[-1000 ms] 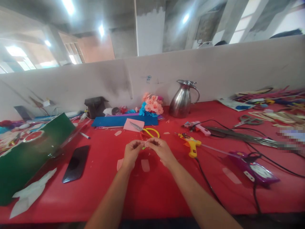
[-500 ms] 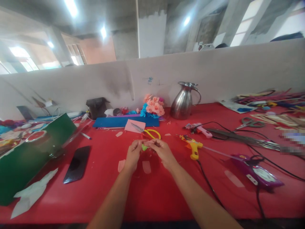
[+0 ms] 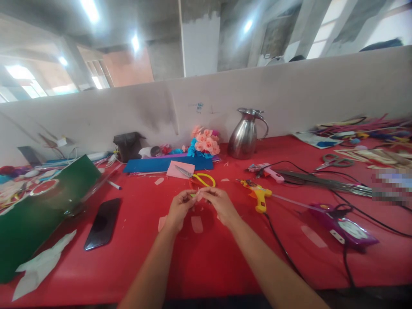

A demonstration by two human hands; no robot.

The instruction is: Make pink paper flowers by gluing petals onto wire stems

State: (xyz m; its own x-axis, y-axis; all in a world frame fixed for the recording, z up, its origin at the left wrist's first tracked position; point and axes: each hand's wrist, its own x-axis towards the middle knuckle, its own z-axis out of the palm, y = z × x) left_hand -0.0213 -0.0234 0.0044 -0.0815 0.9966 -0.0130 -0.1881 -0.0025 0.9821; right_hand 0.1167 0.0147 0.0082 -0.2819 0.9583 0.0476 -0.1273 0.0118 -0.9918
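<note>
Both my hands meet in the middle of the table, fingertips pinched close together. My left hand [image 3: 179, 209] is closed on a small craft piece, pink with a bit of green at its edge, mostly covered by the fingers. The thumb and fingers of my right hand [image 3: 221, 205] pinch the same pink piece from the other side. Just beyond the hands lie scissors [image 3: 206, 179] with yellow handles, their blades over a pink paper sheet [image 3: 174, 170]. A cut pink paper petal [image 3: 197, 225] lies below the hands, and another petal [image 3: 162, 222] is partly behind my left wrist.
To the right are a yellow glue gun [image 3: 261, 198], a pink glue gun [image 3: 272, 174] and a purple power strip [image 3: 347, 231] with cords. A steel jug [image 3: 243, 137] and paper flowers [image 3: 206, 143] stand behind. Left are a phone [image 3: 102, 223] and a green board [image 3: 48, 214].
Less of the green bit shows between my fingertips, and the fingers have shifted slightly on the piece. The whole view has moved a little; the things on the table stay put.
</note>
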